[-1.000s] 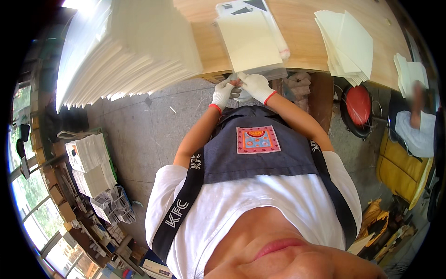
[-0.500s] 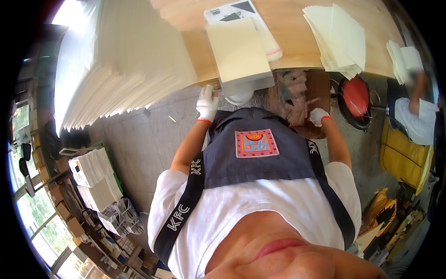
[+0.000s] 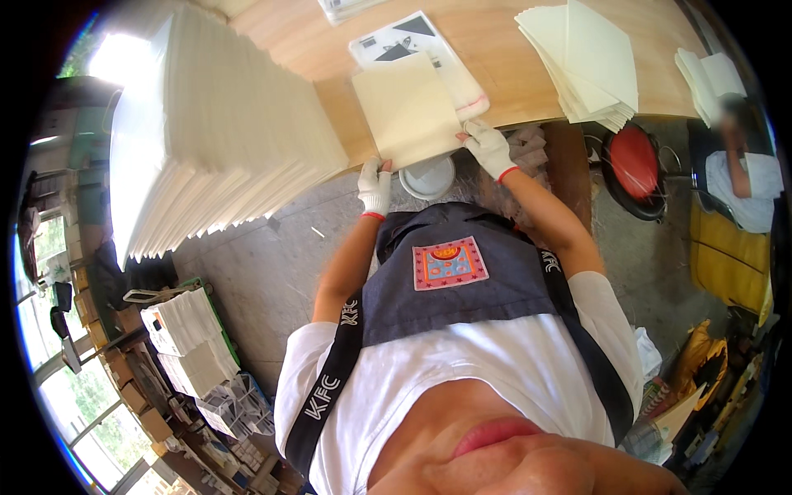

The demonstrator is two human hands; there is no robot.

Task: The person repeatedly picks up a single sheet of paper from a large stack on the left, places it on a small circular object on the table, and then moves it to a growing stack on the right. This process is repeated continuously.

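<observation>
A cream paper sheet [image 3: 408,103] lies at the table's near edge, its near end reaching over that edge. My left hand [image 3: 374,190], in a white knitted glove with bare fingertips, pinches its near left corner. My right hand [image 3: 490,152], gloved the same way, is closed on its near right corner. Beneath the sheet's far part lies a printed white sheet or packet [image 3: 454,78] with dark shapes and a red line along its near end; how thick it is I cannot tell.
A tall stack of white paper [image 3: 239,140] stands at the table's left. Fanned cream sheets [image 3: 590,66] lie to the right. Under the table edge are a white bucket [image 3: 429,180] and paper scraps [image 3: 528,147]. A red-seated stool [image 3: 634,167] and a person [image 3: 742,177] are at right.
My right hand has risen from beside the scraps to the sheet's right corner. My left hand has come onto the left corner. The sheet's overhanging near part has swung up flatter.
</observation>
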